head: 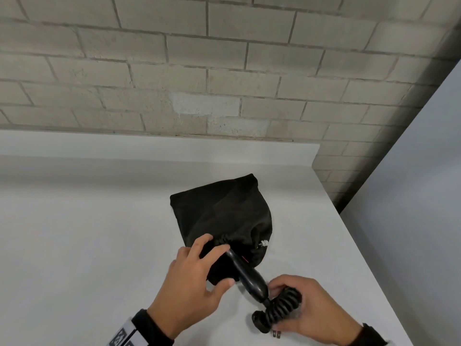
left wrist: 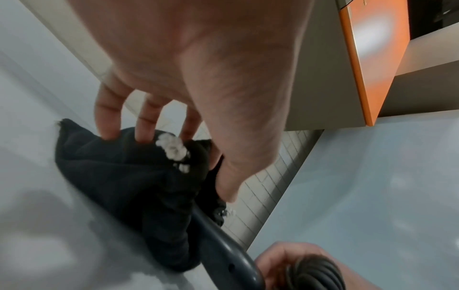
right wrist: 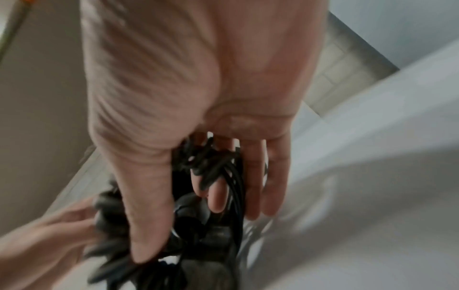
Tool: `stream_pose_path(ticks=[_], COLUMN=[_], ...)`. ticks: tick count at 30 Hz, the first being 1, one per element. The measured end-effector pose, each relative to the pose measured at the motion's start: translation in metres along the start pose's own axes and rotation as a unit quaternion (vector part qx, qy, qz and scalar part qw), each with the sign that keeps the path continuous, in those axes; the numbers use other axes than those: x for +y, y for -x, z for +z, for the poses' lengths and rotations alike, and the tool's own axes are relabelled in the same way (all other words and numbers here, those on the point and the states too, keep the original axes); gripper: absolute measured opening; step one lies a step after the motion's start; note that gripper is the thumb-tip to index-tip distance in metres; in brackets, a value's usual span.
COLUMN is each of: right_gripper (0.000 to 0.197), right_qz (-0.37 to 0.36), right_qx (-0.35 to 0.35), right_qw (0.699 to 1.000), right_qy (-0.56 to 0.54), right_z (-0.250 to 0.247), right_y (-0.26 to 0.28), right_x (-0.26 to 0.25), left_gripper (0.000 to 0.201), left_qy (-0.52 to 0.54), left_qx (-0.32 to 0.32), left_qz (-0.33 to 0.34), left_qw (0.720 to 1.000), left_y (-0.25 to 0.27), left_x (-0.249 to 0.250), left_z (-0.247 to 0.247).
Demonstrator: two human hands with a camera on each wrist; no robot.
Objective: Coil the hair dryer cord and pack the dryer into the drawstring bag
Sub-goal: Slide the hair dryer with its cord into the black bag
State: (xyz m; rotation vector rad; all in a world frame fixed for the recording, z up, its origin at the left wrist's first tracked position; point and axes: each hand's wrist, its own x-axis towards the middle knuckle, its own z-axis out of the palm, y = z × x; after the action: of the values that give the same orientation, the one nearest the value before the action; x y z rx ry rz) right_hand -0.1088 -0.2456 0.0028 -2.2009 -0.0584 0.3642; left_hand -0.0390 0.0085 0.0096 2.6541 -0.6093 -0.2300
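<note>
A black drawstring bag (head: 222,211) lies on the white counter (head: 87,233), its gathered mouth toward me. The dryer's head is hidden inside it; the dark handle (head: 247,273) sticks out of the mouth. My left hand (head: 194,268) grips the bag's rim, fingers over the top edge and thumb under it. In the left wrist view the fingers (left wrist: 109,121) rest on the bag (left wrist: 119,176) beside the handle (left wrist: 231,255). My right hand (head: 306,308) grips the coiled black cord (head: 282,308) at the handle's end; the plug prongs (head: 275,334) show below. The right wrist view shows the cord bundle (right wrist: 213,168) between the fingers.
A grey brick wall (head: 224,71) stands behind the counter's raised back edge (head: 149,146). The counter ends on the right along a diagonal edge (head: 349,233), with a pale grey panel (head: 411,196) beyond. An orange cabinet panel (left wrist: 372,58) appears in the left wrist view.
</note>
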Motion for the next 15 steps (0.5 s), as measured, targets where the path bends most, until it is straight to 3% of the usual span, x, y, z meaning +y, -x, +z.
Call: stream_pose_path(ticks=[2,6,11,13,15], right_gripper=[0.047,0.067,0.055,0.054,0.04], right_qz=[0.008,0.05,0.068,0.089,0.105], right_qx=[0.018,-0.023,-0.031,-0.003,0.021], right_qw=[0.997,0.978,0.944,0.911,0.869], right_qy=[-0.078,-0.203,-0.321,-0.402,-0.483], right_z=[0.007,0.024,0.045,0.047,0.044], right_y=[-0.006,-0.017,-0.03,-0.033,-0.035], right_x=[0.002,-0.002,-0.01,-0.013,-0.023], left_gripper=[0.055,0.052,0.06,0.066,0.069], left_qy=[0.06,0.144,0.176,0.179,0.18], left_qx=[0.033,0.06,0.063,0.07,0.077], left_qz=[0.008,0.055,0.133,0.146,0.159], left_qw=[0.998,0.986,0.973,0.971,0.968], left_y=[-0.001,-0.003,0.0,0.002,0.005], left_x=[-0.001,-0.009,-0.013,-0.016,-0.019], left_z=[0.004,0.01,0.009,0.008,0.009])
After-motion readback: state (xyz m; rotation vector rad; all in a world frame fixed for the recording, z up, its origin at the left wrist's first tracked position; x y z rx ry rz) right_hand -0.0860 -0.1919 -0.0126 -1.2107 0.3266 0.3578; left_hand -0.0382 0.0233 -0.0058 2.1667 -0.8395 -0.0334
